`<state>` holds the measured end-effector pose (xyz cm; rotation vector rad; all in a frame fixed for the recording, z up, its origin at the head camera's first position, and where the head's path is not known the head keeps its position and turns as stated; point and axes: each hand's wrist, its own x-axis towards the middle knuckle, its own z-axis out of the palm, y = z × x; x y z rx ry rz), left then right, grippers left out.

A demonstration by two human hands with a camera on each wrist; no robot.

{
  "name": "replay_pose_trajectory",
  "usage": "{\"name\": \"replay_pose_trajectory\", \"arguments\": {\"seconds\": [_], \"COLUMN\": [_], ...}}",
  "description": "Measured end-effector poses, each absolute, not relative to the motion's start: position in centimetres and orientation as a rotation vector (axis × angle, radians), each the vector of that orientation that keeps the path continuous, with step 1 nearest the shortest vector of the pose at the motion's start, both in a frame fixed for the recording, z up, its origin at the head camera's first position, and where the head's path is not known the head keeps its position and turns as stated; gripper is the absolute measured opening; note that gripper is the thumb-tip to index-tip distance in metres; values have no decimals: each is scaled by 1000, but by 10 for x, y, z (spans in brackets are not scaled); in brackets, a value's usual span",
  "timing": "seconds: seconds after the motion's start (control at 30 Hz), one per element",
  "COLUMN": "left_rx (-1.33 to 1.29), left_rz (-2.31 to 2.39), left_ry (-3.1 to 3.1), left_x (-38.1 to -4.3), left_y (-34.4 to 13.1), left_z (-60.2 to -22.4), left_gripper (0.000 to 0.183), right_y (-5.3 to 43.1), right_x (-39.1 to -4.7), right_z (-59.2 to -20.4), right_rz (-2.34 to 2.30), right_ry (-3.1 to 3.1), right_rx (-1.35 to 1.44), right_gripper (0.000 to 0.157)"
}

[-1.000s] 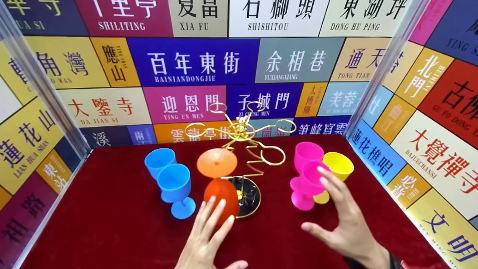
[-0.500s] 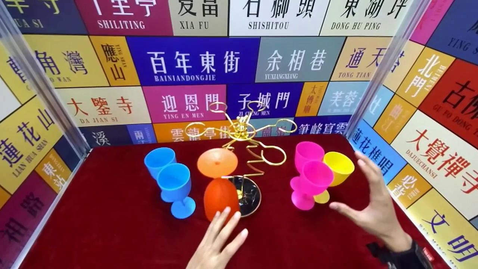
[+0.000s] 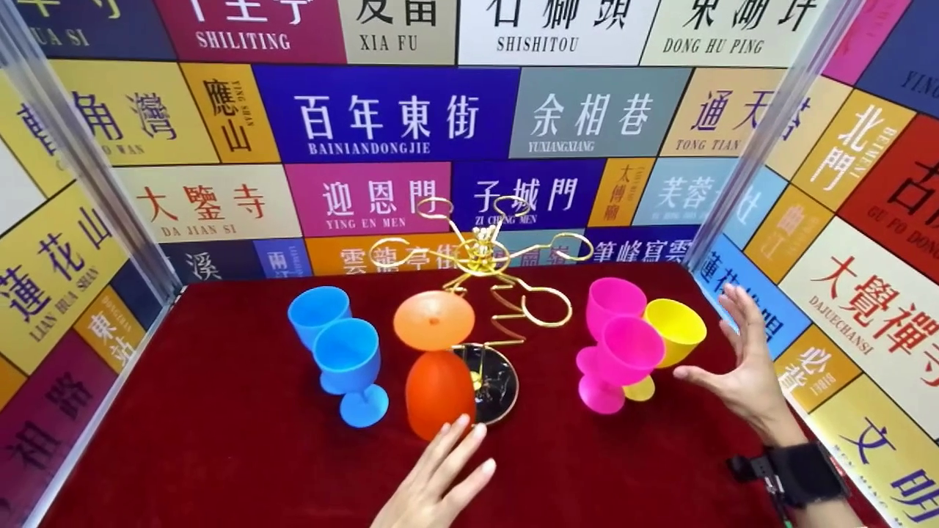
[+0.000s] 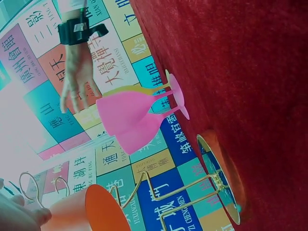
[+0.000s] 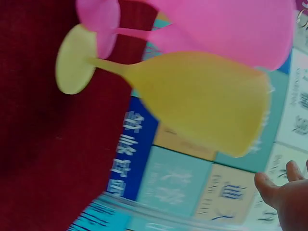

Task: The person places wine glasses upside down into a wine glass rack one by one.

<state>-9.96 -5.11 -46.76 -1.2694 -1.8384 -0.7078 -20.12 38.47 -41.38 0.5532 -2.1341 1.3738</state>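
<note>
An orange goblet (image 3: 440, 396) hangs upside down at the front of a gold wire rack (image 3: 480, 253). My left hand (image 3: 439, 478) is just in front of its bowl, fingers extended; whether they touch it I cannot tell. On the right, a yellow goblet (image 3: 675, 334) stands upright behind two pink goblets (image 3: 631, 352). My right hand (image 3: 752, 378) hovers to the right of the yellow goblet, thumb and fingers spread, holding nothing. The right wrist view shows a gap between that hand and the yellow goblet (image 5: 207, 101).
Two blue goblets (image 3: 347, 356) stand upright to the left of the rack. The rack's round black base (image 3: 499, 389) rests on a dark red cloth (image 3: 220, 440). Panels printed with lettering (image 3: 385, 114) enclose the back and both sides.
My right hand has moved rightward, away from over the pink goblets to beside the yellow one. My left hand has drawn back slightly from the orange goblet.
</note>
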Motion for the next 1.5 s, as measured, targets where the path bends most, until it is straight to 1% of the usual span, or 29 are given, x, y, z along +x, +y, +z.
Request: {"name": "replay_pose_trajectory", "arguments": {"seconds": [0.2, 0.37, 0.5, 0.7, 0.97, 1.27, 1.33, 1.5], "left_rx": [-1327, -1338, -1330, -1349, -1319, -1282, -1276, -1259], "left_rz": [-666, -623, -590, -539, -422, -376, -367, -353], "left_ry": [-1798, -1798, -1818, -1892, -1908, -1989, -1983, -1946], "left_x": [-102, -102, -99, -95, -94, -87, -87, -89], "left_y": [-50, -48, -47, -45, -33, -24, -22, -21], "left_z": [-473, -479, -484, -490, -507, -522, -524, -528], "left_gripper": [58, 54, 50, 49, 46, 48, 48, 47], "right_y": [398, 396, 393, 392, 390, 389, 389, 389], "right_x": [-216, -223, -228, -232, -236, -240, -240, -241], "right_z": [-435, -445, -447, -454, -465, -468, -468, -468], "right_rz": [1660, 1722, 1802, 1915, 1964, 2001, 1991, 1948], "right_ry": [-2080, -2127, -2136, -2126, -2091, -2088, -2104, -2122], "right_rx": [383, 255, 237, 231, 282, 242, 217, 124], "right_gripper": [112, 108, 105, 99, 98, 90, 87, 69]}}
